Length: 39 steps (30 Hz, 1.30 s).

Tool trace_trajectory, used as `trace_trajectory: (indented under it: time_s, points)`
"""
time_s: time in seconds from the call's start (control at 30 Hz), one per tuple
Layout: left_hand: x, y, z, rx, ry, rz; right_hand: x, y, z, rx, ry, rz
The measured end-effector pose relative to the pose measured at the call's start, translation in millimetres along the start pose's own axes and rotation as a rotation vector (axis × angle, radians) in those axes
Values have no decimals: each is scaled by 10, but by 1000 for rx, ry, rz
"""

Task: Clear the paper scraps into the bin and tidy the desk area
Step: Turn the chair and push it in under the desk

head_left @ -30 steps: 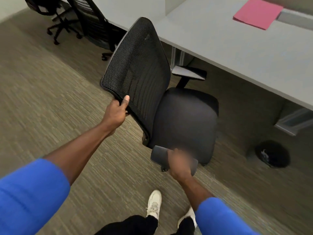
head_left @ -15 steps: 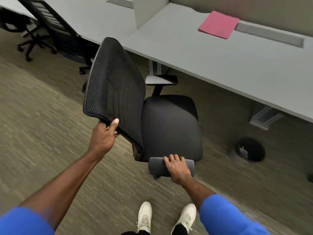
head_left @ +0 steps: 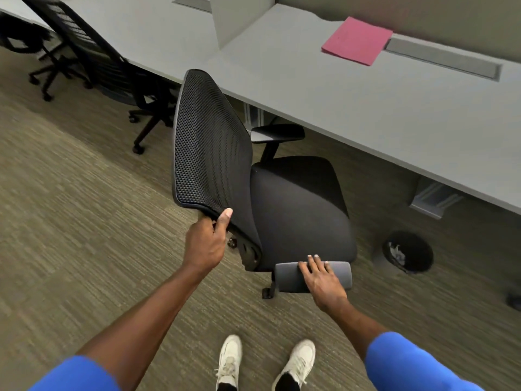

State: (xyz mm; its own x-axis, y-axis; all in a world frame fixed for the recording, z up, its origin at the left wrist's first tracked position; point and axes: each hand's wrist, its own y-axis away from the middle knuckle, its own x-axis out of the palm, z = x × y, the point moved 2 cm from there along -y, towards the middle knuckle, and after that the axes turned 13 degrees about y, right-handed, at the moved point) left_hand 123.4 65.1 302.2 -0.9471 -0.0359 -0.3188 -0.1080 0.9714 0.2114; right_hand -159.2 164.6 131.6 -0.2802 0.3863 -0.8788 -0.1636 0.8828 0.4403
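The left hand (head_left: pixel 205 244) is clamped on the top edge of the black office chair (head_left: pixel 284 198), thumb over its mesh back. The right hand (head_left: pixel 321 280) lies flat, fingers spread, on the chair's near armrest (head_left: pixel 290 276). Right of the chair, a black bin (head_left: pixel 408 252) holding paper scraps (head_left: pixel 396 252) stands on the carpet. Beyond the chair, a pink folder (head_left: pixel 356 40) lies on the grey tabletop (head_left: pixel 352 100).
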Motion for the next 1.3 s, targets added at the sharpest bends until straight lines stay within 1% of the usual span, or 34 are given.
trace_trajectory:
  time_s: [0.1,0.17,0.3,0.4,0.5,0.57,0.63,0.73,0.77,0.87,0.93,1.03,1.17,1.3]
  points:
    - [328,153,-87,65,-118,-38,182,112,-242,45,-13,4]
    - [550,234,-173,95,-187,-34,280,174,-414,94,-33,14]
    - [948,367,-233,104,-165,-13,289,221,-708,220,-130,55]
    - [1250,474,-304,126,-168,45,200,246,-824,268,-265,55]
    - [1468,547,-348,144,-203,101,43,243,-785,305,-492,21]
    - [1632,604,-350,171,-242,157,-87,268,-768,356,-666,-68]
    - [1750,669,-376,237,-282,230,-239,315,-750,412,-814,-193]
    - [1801,713,-410,461,-386,337,-495,453,-771,511,-962,-359]
    - [1773,696,-418,480,-389,335,-570,507,-796,547,-994,-413]
    - [1622,516,-452,352,-369,282,-771,693,-893,642,-1045,-535]
    - [1492,317,-533,349,-336,212,-898,815,-964,674,-1062,-588]
    - [1274,-5,-744,428,-299,99,-1107,962,-1042,681,-1073,-677]
    - [979,-344,-1002,625,-357,20,-1340,1103,-1064,732,-1090,-836]
    - [689,-614,-1133,696,-248,-139,-1468,1208,-1040,838,-991,-960]
